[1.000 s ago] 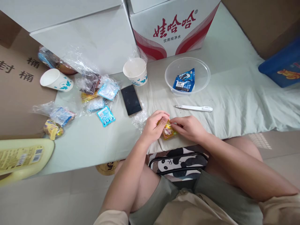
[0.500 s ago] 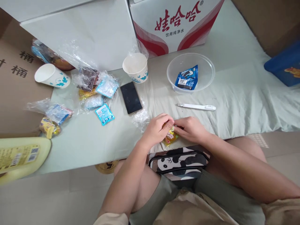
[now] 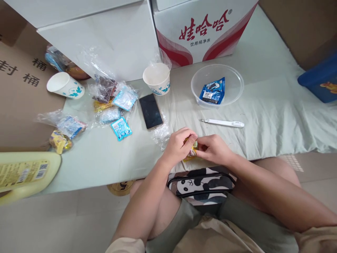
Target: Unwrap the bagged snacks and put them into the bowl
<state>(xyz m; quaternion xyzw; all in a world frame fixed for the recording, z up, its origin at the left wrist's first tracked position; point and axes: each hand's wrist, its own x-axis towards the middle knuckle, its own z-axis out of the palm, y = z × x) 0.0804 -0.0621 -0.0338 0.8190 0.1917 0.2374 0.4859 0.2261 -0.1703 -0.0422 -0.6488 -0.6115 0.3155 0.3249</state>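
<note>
Both hands meet over a small yellow snack packet near the front edge of the cloth. My left hand pinches its upper left side between thumb and curled fingers. My right hand grips it from the other side, close to the left fingertips. Much of the packet is hidden by the fingers, so I cannot tell whether it is torn. Beyond the right hand lies a white pen-like cutter with a thin metal tip. Crumpled clear plastic wrap lies left of the left hand, beside a dark phone.
A clear plastic bowl holds blue packets. Paper cups stand near white cartons. Several wrapped snacks and a light blue packet lie left. A yellow jug occupies the left edge, a blue container the right.
My right hand has shifted slightly on the yellow packet, and its thumb sits lower, covering more of it. The whole view has swung a little, so surroundings appear shifted rightward.
</note>
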